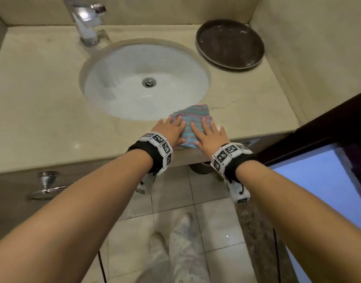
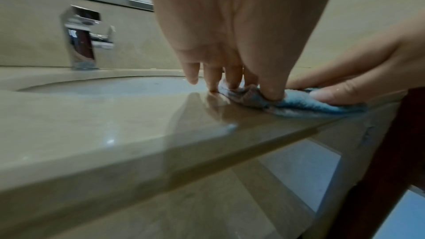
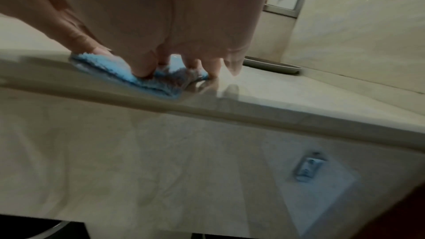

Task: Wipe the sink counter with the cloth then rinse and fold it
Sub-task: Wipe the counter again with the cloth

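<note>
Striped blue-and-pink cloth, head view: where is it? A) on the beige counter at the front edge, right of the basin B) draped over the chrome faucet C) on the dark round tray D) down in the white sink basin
A: the striped blue-and-pink cloth lies flat on the beige counter by the front edge, under the left hand and right hand, beside the white sink basin.

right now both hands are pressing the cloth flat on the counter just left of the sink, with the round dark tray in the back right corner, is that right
Not quite. The cloth lies on the counter at the front right of the sink, near the counter's front edge, not left of it; the head view shows this. The rest holds: the left hand and right hand both press it flat, and the round dark tray sits in the back right corner.
</note>
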{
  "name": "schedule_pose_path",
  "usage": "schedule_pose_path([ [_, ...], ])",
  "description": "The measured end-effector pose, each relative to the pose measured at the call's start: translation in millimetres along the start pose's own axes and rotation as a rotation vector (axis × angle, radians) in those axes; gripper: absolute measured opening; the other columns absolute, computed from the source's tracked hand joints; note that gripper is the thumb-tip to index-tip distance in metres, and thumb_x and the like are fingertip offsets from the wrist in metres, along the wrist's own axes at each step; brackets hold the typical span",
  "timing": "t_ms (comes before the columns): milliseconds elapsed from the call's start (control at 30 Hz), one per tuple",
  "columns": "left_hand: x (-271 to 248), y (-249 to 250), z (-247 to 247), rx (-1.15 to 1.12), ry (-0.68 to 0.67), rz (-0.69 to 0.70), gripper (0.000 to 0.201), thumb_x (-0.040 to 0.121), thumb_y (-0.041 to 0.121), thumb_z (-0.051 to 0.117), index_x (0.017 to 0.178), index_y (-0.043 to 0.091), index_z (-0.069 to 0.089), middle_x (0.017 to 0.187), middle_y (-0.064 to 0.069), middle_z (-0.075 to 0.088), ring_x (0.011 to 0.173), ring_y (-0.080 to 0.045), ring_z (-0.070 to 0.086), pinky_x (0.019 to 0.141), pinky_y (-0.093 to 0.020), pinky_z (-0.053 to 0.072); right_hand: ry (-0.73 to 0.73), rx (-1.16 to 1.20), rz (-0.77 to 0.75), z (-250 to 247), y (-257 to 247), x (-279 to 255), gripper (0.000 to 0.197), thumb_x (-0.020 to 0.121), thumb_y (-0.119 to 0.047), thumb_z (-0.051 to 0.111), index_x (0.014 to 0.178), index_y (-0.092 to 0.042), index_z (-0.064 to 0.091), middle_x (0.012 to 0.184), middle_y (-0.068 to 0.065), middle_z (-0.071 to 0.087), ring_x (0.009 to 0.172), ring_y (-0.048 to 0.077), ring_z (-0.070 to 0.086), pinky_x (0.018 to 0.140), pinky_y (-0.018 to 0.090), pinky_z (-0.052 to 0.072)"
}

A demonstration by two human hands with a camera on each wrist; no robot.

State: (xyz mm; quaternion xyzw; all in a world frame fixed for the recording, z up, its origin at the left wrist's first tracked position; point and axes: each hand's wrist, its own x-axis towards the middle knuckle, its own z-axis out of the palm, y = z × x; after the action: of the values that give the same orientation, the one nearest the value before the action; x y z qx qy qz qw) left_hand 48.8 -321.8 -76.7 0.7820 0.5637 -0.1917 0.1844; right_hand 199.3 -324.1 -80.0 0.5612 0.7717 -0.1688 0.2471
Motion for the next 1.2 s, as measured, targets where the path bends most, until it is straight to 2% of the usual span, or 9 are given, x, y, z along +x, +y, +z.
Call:
schedule_pose_path([
  [200,46,33,-23,0.011,-0.003,0.068,0.066,0.098,0.039,0.035,0.150,0.015,0.003,0.159,-0.005,-0.005,0.147,-0.026,0.004,0.117,-0.046,0.012,-0.021,0.102,0.084,-6,50,10,0.057,0.101,-0.040,0.020,0.148,-0.034,-0.013,0.157,0.004,-0.021,0.147,0.028,-0.012,0.117,0.053,-0.001],
  [400,93,38,-55,0.028,0.016,0.067,0.064,0.098,0.034,0.034,0.149,0.010,0.004,0.159,-0.008,-0.002,0.148,-0.021,0.002,0.118,-0.044,0.006,-0.018,0.108,0.079,-33,85,50,0.057,0.101,-0.039,0.018,0.147,-0.033,-0.015,0.156,0.005,-0.024,0.146,0.028,-0.016,0.118,0.053,-0.003],
  [733,166,37,-99,0.078,0.005,0.056,0.063,0.099,0.031,0.034,0.149,0.007,0.003,0.159,-0.011,-0.001,0.148,-0.021,0.003,0.119,-0.042,0.009,-0.005,0.138,0.069,-70,129,103,0.057,0.101,-0.037,0.018,0.148,-0.032,-0.014,0.157,0.004,-0.023,0.146,0.028,-0.016,0.118,0.053,-0.003],
  [900,192,47,-120,0.155,-0.007,0.164,0.064,0.099,0.031,0.035,0.149,0.006,0.004,0.159,-0.011,-0.002,0.148,-0.021,0.002,0.119,-0.039,0.010,-0.005,0.158,0.126,-75,156,108,0.058,0.101,-0.041,0.019,0.148,-0.031,-0.013,0.158,0.005,-0.021,0.147,0.027,-0.014,0.118,0.051,-0.003],
  [1200,252,107,-140,0.162,0.012,0.400,0.067,0.097,0.028,0.040,0.147,0.001,0.005,0.158,-0.017,0.000,0.147,-0.026,0.005,0.117,-0.036,0.023,0.004,0.209,0.384,-68,216,96,0.059,0.100,-0.042,0.016,0.148,-0.028,-0.015,0.158,0.007,-0.018,0.147,0.026,-0.012,0.119,0.049,-0.004],
])
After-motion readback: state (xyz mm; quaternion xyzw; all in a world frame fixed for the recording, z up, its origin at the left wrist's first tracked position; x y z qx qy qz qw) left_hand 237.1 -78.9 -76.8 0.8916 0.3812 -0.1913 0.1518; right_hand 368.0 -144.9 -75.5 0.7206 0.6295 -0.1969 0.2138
